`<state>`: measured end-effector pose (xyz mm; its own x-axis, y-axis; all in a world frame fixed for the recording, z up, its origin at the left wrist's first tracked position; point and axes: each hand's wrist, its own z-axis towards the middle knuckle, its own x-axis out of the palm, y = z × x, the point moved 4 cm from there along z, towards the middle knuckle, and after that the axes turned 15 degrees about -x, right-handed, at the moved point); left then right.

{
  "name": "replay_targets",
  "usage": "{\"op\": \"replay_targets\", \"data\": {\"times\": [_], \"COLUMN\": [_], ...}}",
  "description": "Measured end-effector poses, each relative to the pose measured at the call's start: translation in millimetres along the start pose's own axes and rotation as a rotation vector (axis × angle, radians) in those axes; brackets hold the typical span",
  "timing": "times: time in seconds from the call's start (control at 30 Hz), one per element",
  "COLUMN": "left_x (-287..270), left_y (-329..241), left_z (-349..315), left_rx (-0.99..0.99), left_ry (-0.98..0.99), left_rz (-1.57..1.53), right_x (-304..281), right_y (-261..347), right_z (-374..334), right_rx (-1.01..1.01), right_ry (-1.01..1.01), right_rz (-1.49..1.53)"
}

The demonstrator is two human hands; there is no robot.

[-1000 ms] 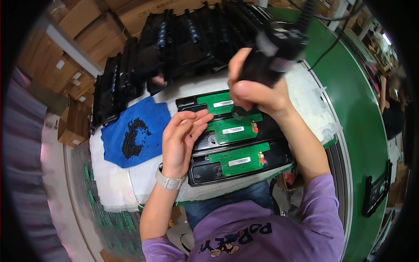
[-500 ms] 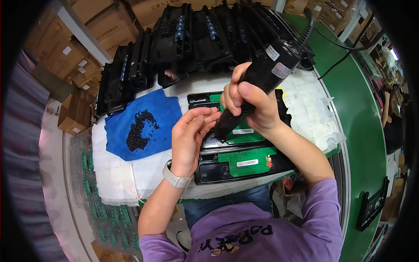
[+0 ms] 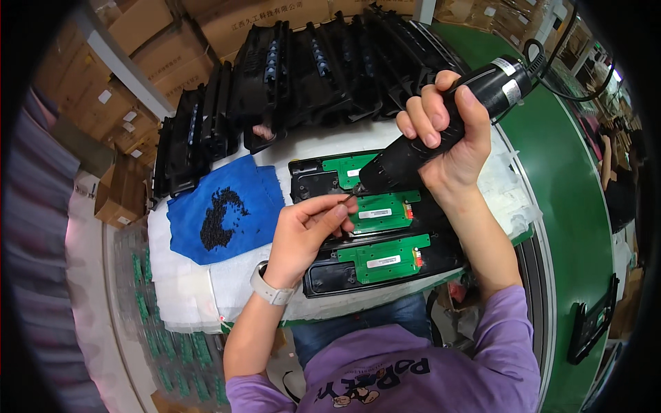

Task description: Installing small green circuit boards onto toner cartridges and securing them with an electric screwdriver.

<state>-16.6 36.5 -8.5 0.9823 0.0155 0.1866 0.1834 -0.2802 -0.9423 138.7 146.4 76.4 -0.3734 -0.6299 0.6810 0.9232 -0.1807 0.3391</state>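
In my right hand (image 3: 454,131) is a black electric screwdriver (image 3: 403,164), tilted with its tip down and to the left. My left hand (image 3: 310,230) is closed in a pinch at that tip, on a tiny dark piece that looks like a screw. Below them lie several black plastic panels with green circuit boards: a near board (image 3: 379,258), a middle board (image 3: 385,212) partly behind my left fingers, and a far board (image 3: 335,165) partly covered by the screwdriver. Small black screws (image 3: 219,224) are heaped on a blue cloth (image 3: 261,199) to the left.
Black plastic housings (image 3: 310,76) stand in a row along the table's back. The screwdriver's cord (image 3: 578,96) runs off at the upper right. Another black panel (image 3: 592,320) lies on the green surface (image 3: 551,241) at right. Cardboard boxes (image 3: 172,69) are stacked behind; clear trays of green boards (image 3: 172,344) sit lower left.
The screwdriver and my right hand have moved up and to the right. My left fingers, loosely curled before, are now pinched at its tip, and more of the boards shows.
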Motion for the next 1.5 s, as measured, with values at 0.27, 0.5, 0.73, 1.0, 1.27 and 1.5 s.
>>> {"op": "replay_targets", "data": {"times": [0.27,0.5,0.73,1.0,1.27,1.5], "left_x": [-3,1,1,2,3,3], "left_y": [-2,-8,-1,2,4,1], "left_z": [-1,-7,-2,-2,-2,-4], "left_rx": [0.043,0.141,-0.034,-0.15,-0.187,-0.134], "left_ry": [-0.089,-0.108,0.048,0.233,0.256,0.235], "left_rz": [-0.038,0.176,-0.108,-0.256,-0.296,-0.151], "right_x": [10,15,19,22,23,23], "right_y": [9,19,24,21,18,16], "right_z": [0,1,0,-5,-7,-9], "right_rx": [-0.038,-0.073,-0.089,-0.066,-0.047,-0.036], "right_ry": [0.05,0.098,0.12,0.125,0.123,0.134], "right_rz": [-0.043,-0.022,-0.016,0.01,0.018,0.034]}}
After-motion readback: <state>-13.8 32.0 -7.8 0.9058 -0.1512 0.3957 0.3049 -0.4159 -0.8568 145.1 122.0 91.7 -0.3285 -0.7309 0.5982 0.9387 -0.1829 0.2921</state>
